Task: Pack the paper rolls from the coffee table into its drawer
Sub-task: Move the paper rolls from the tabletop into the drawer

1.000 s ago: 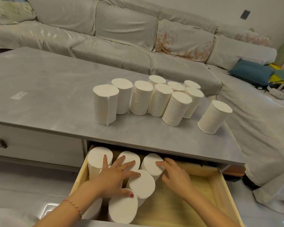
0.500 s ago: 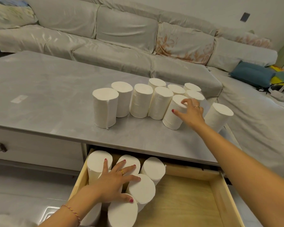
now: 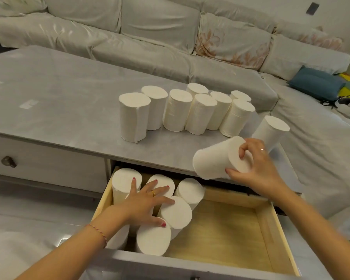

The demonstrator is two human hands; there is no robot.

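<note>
Single head-worn wide-angle view, looking forward and down. Near field: open drawer (image 3: 265, 223) directly below camera. Mid field: counter (image 3: 69, 110) top. Far field: sofa (image 3: 150, 37) behind. Edges visibly curved. No second view.

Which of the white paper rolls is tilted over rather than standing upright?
The white paper roll gripped in the right hand, above the wooden drawer; every other roll stands on end.

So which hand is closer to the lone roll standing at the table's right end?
Right. The right hand, holding another roll, is just in front of the lone roll; the left hand rests on rolls in the drawer.
</note>
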